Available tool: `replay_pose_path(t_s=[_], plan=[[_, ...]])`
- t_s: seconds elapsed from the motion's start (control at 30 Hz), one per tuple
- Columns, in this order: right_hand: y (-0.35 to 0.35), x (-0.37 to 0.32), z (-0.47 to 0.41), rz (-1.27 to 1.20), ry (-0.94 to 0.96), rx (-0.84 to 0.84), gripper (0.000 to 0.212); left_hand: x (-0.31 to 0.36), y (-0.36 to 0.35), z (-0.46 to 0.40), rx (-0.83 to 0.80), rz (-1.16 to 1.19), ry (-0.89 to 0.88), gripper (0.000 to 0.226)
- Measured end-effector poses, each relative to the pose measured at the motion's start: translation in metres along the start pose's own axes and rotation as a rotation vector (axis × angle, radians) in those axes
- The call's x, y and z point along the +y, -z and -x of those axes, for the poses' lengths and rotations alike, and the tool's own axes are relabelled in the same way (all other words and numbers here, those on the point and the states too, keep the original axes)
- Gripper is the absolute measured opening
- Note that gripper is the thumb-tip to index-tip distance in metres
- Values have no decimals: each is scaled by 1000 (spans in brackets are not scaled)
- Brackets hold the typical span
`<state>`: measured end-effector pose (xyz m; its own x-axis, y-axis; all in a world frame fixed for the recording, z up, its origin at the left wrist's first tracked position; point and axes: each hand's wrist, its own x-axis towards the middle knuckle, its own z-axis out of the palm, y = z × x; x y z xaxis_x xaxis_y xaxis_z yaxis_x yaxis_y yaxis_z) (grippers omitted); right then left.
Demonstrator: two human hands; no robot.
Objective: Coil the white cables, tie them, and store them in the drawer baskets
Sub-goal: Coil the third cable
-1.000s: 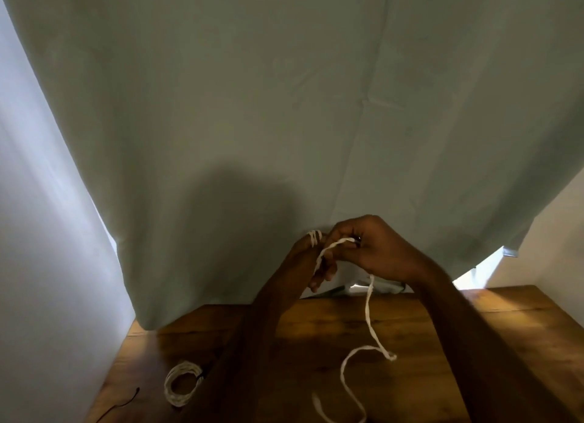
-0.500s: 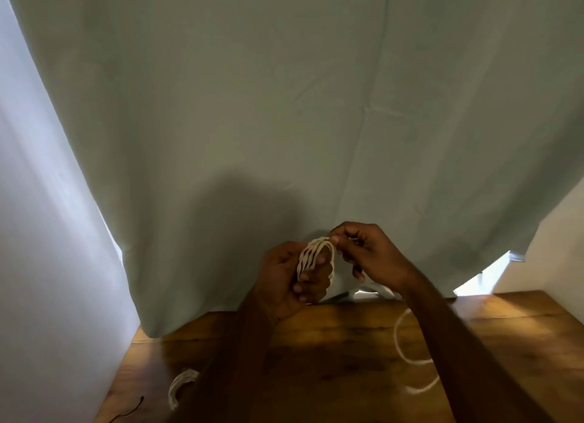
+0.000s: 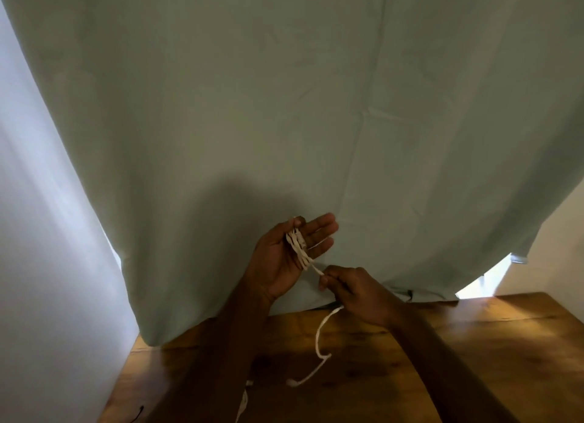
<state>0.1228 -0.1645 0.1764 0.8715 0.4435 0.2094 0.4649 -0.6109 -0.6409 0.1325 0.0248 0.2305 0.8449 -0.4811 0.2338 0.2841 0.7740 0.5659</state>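
Coiling is underway, as I read it from my remote seat. At centre frame the left hand (image 3: 286, 255) is raised palm-up with its fingers (image 3: 319, 233) stretched out straight, and several loops of the thin white cable (image 3: 298, 249) lie wound across that palm; the thumb side seems to press the loops in place, though I cannot tell how firmly. Just below and to the right, the right hand (image 3: 357, 291) has its fingers curled around the same cable, pinching the strand where it leaves the loops. From under that hand the free tail drops toward lower centre, bends once, and ends in a small white plug resting on the brown wooden desk (image 3: 474, 343).

Judging progress: a few turns are on, and the loose tail looks fairly short, so I would guess only a handful more wraps are left before this one can be tied. Tying has not begun, and no drawer or basket shows anywhere in view (storing is all still ahead).

At the bottom edge, partly hidden by the left forearm, a bit of another white cable (image 3: 243, 402) peeks out; whether it is coiled I cannot tell. A thin black wire (image 3: 137, 414) lies at the lower left. A large pale green curtain (image 3: 284, 106) fills the upper frame behind the hands.
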Motion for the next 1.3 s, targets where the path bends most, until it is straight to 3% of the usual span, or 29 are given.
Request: replay_pose_path(t_s=[0.13, 0.3, 0.6, 0.7, 0.77, 0.87, 0.93, 1.0, 1.07, 1.17, 1.3], plan=[[-3, -6, 5, 76, 34, -41, 18, 1, 0, -12, 117, -75, -98, 29], [5, -22, 6, 147, 125, -59, 18, -2, 5, -22, 235, -404, -125, 27], [34, -35, -1, 127, 246, 91, 10, -11, 15, -16, 264, -943, -17, 26], [41, -40, -4, 47, 287, 148, 7, -12, 10, -10, 129, -1100, 128, 35], [40, -42, -5, 5, 309, 218, 11, -10, 6, -5, 68, -1044, 290, 42], [29, -40, -3, -172, 206, 300, 33, -5, 10, 1, -34, -674, 538, 58], [22, -41, -3, -327, 103, 229, 35, -1, 14, 6, -148, -560, 595, 53], [13, -39, -2, -393, 69, 131, 33, 2, 17, 10, -291, -585, 559, 39], [11, -38, 0, -440, 47, 84, 33, 5, 19, 14, -309, -628, 504, 40], [15, -36, 3, -466, 53, 72, 21, 7, 22, 17, -198, -666, 361, 29], [14, -31, -1, -465, 73, 176, 14, -4, 20, 13, 66, -756, 124, 21]])
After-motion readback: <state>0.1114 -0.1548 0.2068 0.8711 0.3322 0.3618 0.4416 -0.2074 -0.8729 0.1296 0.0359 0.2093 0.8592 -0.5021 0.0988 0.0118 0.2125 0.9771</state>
